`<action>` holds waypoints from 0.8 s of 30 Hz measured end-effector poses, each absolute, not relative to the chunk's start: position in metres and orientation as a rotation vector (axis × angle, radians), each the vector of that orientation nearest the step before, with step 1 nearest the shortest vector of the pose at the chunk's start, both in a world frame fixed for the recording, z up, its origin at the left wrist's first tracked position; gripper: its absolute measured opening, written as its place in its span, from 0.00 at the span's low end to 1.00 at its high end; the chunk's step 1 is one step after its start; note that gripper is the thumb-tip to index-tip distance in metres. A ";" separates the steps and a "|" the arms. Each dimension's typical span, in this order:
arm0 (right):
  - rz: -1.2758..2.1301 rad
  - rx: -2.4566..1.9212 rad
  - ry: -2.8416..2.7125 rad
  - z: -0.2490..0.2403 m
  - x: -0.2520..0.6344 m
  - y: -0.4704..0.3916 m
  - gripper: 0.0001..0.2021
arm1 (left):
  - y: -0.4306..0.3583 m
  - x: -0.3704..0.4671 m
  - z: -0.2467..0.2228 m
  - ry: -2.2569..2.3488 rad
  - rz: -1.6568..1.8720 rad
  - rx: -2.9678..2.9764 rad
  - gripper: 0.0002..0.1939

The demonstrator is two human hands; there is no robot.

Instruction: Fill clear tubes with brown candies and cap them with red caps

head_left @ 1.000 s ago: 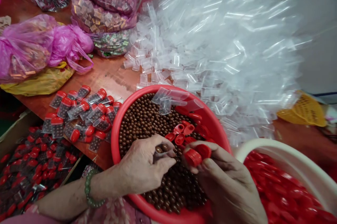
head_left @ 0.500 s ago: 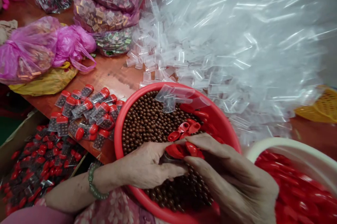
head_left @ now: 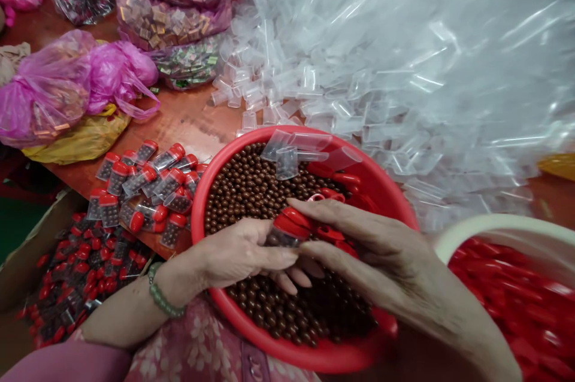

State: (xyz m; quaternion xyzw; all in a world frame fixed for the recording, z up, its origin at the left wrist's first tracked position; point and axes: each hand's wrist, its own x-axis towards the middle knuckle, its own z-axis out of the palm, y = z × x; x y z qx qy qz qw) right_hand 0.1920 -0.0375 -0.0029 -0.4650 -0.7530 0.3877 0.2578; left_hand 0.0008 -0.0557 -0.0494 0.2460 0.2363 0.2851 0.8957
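Left hand (head_left: 246, 253) cups a container (head_left: 288, 230) (red-capped), right hand (head_left: 386, 253) arched against it.

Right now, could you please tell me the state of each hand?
Left hand: closed, holding a clear container.
Right hand: closed on the container's red cap.

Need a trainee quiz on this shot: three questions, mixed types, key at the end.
1. True or false: the green bracelet is on the same arm as the left hand.
2. What fills most of the red basin? A) green beads B) brown balls C) yellow lids
3. Fill in: the right hand has fingers on the container's red ___.

Key: 1 true; 2 B; 3 cap.
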 end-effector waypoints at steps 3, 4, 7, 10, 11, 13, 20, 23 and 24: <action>0.936 -1.187 -2.234 -0.006 0.189 -0.043 0.33 | -0.054 0.001 -0.050 0.447 0.545 0.388 0.22; 0.861 -1.176 -2.289 -0.009 0.186 -0.047 0.38 | -0.053 0.001 -0.049 0.456 0.545 0.373 0.21; 0.538 -1.177 -2.380 -0.021 0.177 -0.057 0.39 | -0.053 0.002 -0.046 0.504 0.583 0.347 0.20; 0.276 -1.103 -2.381 -0.030 0.172 -0.060 0.34 | -0.053 0.002 -0.044 0.534 0.608 0.346 0.20; 0.237 -1.068 -2.380 -0.032 0.171 -0.059 0.33 | -0.053 0.002 -0.043 0.549 0.607 0.348 0.20; 0.214 -1.019 -2.384 -0.033 0.171 -0.057 0.32 | -0.053 0.002 -0.042 0.597 0.609 0.354 0.22; 0.428 -1.017 -2.328 -0.031 0.172 -0.058 0.27 | -0.058 0.004 -0.044 0.583 0.557 0.393 0.30; 0.754 -1.026 -2.256 -0.028 0.178 -0.061 0.31 | -0.061 0.001 -0.043 0.572 0.555 0.365 0.26; 0.870 -1.032 -2.209 -0.028 0.180 -0.061 0.34 | -0.062 0.000 -0.043 0.554 0.531 0.364 0.26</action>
